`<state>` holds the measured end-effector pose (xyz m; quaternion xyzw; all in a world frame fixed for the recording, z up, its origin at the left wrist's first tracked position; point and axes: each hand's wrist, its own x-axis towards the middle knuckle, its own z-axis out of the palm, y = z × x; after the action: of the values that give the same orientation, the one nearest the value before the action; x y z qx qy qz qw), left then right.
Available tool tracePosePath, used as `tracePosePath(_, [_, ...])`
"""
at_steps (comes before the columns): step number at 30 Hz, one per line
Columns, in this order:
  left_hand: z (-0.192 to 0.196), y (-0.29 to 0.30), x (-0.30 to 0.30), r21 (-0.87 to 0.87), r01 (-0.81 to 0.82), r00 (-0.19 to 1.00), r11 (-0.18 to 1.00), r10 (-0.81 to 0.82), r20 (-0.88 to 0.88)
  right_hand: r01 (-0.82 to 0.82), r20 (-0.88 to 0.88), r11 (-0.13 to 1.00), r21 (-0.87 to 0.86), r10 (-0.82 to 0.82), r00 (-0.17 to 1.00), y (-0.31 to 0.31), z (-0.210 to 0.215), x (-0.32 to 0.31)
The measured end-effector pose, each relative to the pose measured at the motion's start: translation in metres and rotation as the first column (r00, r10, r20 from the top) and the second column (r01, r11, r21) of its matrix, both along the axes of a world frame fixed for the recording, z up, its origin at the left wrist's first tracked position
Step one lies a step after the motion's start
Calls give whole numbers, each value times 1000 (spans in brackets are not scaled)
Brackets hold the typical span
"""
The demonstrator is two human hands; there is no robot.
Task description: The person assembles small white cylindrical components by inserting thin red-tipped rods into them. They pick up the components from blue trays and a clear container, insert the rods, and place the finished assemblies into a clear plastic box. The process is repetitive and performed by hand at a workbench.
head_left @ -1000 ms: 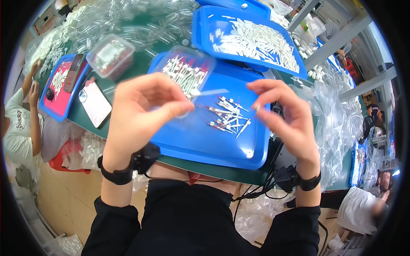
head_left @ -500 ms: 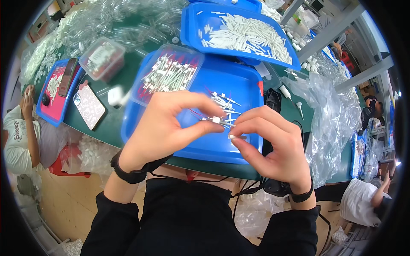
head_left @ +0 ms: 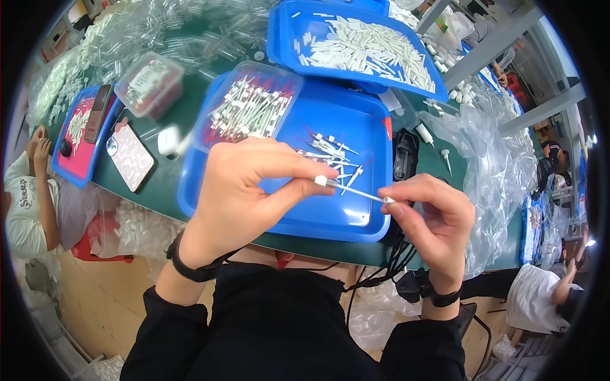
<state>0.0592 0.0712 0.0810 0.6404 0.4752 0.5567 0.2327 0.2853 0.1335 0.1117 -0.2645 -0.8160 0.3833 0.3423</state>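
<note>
My left hand (head_left: 244,190) is closed in a pinch around a thin pale stick (head_left: 357,192) with a small white block (head_left: 321,181) by the fingertips. The stick slants down to the right. At its far end, my right hand (head_left: 435,219) pinches a small white tube-like piece (head_left: 388,200) between thumb and forefinger; whether the stick is inside it, I cannot tell. Both hands are above the front of a blue tray (head_left: 305,227). Several similar sticks with white blocks and red wires (head_left: 333,154) lie loose in that tray, beyond my fingers.
A clear box (head_left: 291,95) packed with sticks sits at the tray's left. Behind is another blue tray (head_left: 277,47) of short white tubes. Leftward are a patterned phone (head_left: 132,155) and a lidded clear container (head_left: 149,86). Plastic bags (head_left: 489,190) and black cables (head_left: 397,251) lie rightward.
My right hand has moved right and slightly down, away from my left. The stick's length now shows between the hands, with the white piece at its right end.
</note>
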Motion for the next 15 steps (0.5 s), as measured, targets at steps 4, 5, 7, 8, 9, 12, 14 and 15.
tracePosePath(4, [-1, -3, -3, -13, 10, 1000, 1000, -10, -18, 21, 28, 1000, -13, -21, 999, 1, -1, 1])
tracePosePath(5, [0, -3, -4, -2, 4, 999, 1000, -4, -44, 14, 20, 1000, -13, -14, 1000, 1, -2, 1])
tracePosePath(7, [1, -2, -4, 20, -3, 996, 1000, 5, -94, 5, 7, 1000, -15, -5, 1000, 1, -3, 2])
tracePosePath(8, [-1, -2, -3, 13, -25, 997, 1000, 26, -75, 2, 1, 1000, -8, -2, 1000, 1, -3, 1])
tracePosePath(9, [-4, -2, -2, 6, -46, 997, 999, 46, -58, 2, -4, 1000, -1, -2, 1000, 1, -3, 0])
tracePosePath(12, [-6, -1, -2, 16, -84, 994, 996, 85, -75, 10, 11, 1000, 10, -10, 1000, 1, -3, -2])
tracePosePath(14, [-7, -2, -2, 24, -81, 993, 996, 82, -86, 9, 24, 1000, -7, -9, 1000, 1, -4, -3])
tracePosePath(15, [-7, -2, -2, 24, -63, 995, 998, 65, -77, 11, 31, 1000, -24, -11, 999, 1, -4, -2])
